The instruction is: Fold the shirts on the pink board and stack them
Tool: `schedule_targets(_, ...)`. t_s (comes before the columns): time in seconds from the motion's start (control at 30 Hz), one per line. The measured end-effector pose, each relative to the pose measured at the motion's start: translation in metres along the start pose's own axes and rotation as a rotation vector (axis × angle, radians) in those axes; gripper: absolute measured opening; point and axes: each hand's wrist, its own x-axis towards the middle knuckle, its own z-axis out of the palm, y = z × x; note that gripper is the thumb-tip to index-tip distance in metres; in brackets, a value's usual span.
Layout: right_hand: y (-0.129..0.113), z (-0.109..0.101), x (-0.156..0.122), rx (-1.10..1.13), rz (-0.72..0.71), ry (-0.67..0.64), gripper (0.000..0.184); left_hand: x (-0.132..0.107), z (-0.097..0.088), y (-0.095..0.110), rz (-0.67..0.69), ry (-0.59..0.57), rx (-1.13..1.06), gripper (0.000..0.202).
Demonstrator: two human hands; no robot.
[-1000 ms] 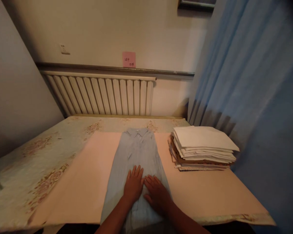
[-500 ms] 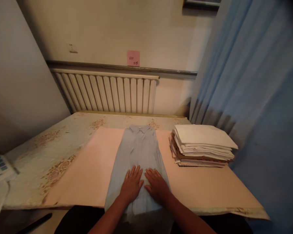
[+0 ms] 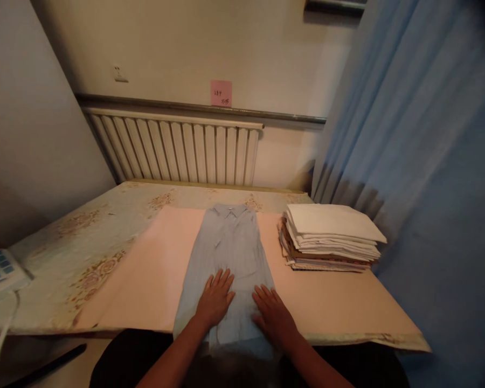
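Note:
A light blue collared shirt (image 3: 230, 248) lies face up, folded into a long narrow shape, its collar toward the wall and its lower end hanging over the near edge. My left hand (image 3: 217, 296) rests flat on the lower part of the shirt with fingers spread. Near the shirt's right side is my right hand (image 3: 272, 312), fingers stretched out and slightly blurred; whether it presses on the cloth I cannot tell. Beneath the shirt is a peach-coloured sheet (image 3: 145, 269). Neither hand grips anything.
To the right stands a stack of folded cloths (image 3: 333, 231), white on top. A flowered cover (image 3: 76, 242) lies under the peach sheet. A white power strip (image 3: 2, 275) sits at the left edge. Behind are a radiator (image 3: 186, 148) and a blue curtain (image 3: 388, 134).
My right hand has slid to the right, from the shirt's middle toward its right side. My left hand has shifted slightly left. The shirt stays laid out.

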Motion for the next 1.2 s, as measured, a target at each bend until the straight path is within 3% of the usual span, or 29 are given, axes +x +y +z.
schedule_targets(0.17,0.009,-0.004,-0.053,0.02,-0.059,0.048,0.066,-0.012,-0.003,-0.013,0.017,0.0,-0.182,0.048)
schedule_targets(0.3,0.019,-0.001,-0.093,-0.034,-0.04,0.132,0.07,-0.045,-0.009,-0.041,-0.124,0.177,-0.34,0.043)
schedule_targets(0.4,0.027,0.006,-0.107,-0.156,-0.029,0.222,0.073,-0.084,-0.018,-0.067,-0.244,0.311,-0.25,0.037)
schedule_targets(0.5,0.031,0.013,-0.104,-0.258,0.004,0.301,0.076,-0.12,-0.027,-0.086,-0.263,0.298,-0.078,0.034)
schedule_targets(0.6,0.026,0.016,-0.093,-0.296,0.039,0.303,0.082,-0.139,-0.033,-0.094,-0.22,0.247,0.094,0.041)
schedule_targets(0.77,0.018,0.019,-0.08,-0.285,0.052,0.292,0.09,-0.142,-0.041,-0.089,-0.153,0.137,0.268,0.064)
schedule_targets(0.97,0.016,0.017,-0.079,-0.246,0.028,0.248,0.09,-0.142,-0.047,-0.082,-0.11,-0.019,0.333,0.077)
schedule_targets(1.2,0.013,0.006,-0.081,-0.189,-0.022,0.212,0.085,-0.128,-0.034,-0.085,-0.121,-0.027,0.331,0.073)
